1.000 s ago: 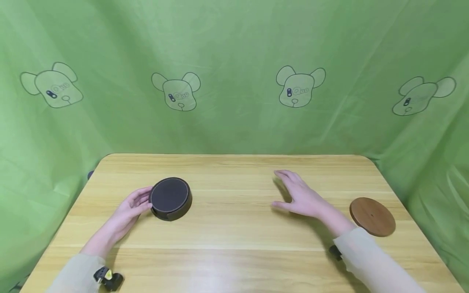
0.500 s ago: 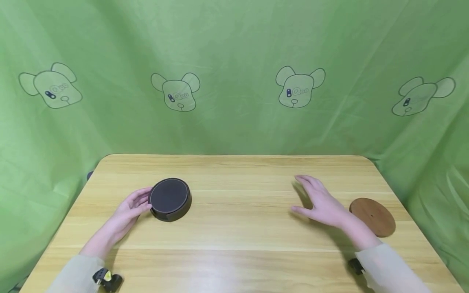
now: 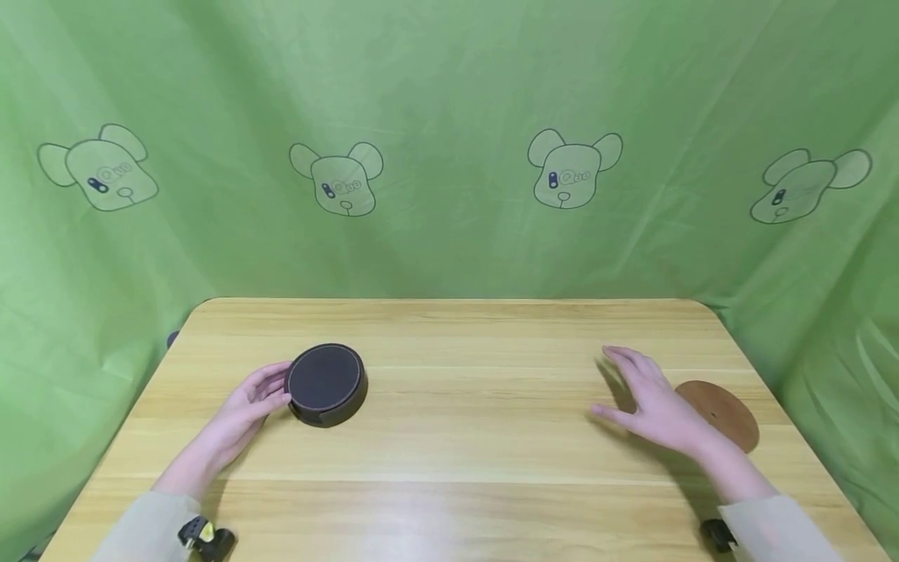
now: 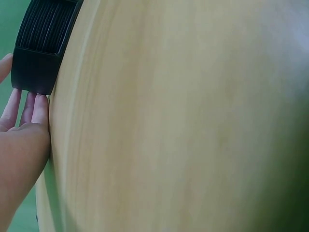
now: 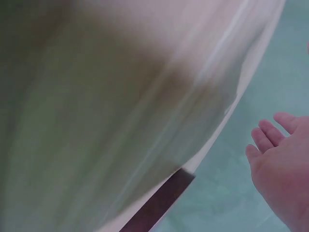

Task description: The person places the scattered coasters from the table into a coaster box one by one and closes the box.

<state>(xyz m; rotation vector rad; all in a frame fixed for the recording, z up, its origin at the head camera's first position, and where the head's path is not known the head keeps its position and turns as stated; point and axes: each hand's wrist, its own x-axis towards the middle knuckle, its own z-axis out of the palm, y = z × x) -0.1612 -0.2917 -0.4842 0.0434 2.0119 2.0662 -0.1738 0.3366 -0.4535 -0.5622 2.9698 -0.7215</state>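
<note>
A round black coaster holder (image 3: 326, 381) stands on the left part of the table. Its side opening, in the left wrist view, shows a stack of dark coasters (image 4: 47, 26). My left hand (image 3: 246, 407) touches the holder's left side with its fingertips, the thumb apart from the other fingers. Over the right part of the table is my right hand (image 3: 660, 407), fingers extended, thumb spread and nothing held. Just behind that hand and forearm, a round brown wooden disc (image 3: 733, 414) with a small dark mark in its middle is partly hidden. Its edge (image 5: 157, 205) appears in the right wrist view.
The light wood table (image 3: 449, 437) has rounded far corners. A green curtain (image 3: 449, 234) with printed bear heads hangs behind it and along both sides. A small dark object (image 3: 172, 338) shows beyond the table's left edge. Each wrist wears a black camera (image 3: 214, 542).
My right hand has moved rightward and slightly nearer, from mid-table to beside the wooden disc, covering part of it. My left hand and the coaster holder stay in place.
</note>
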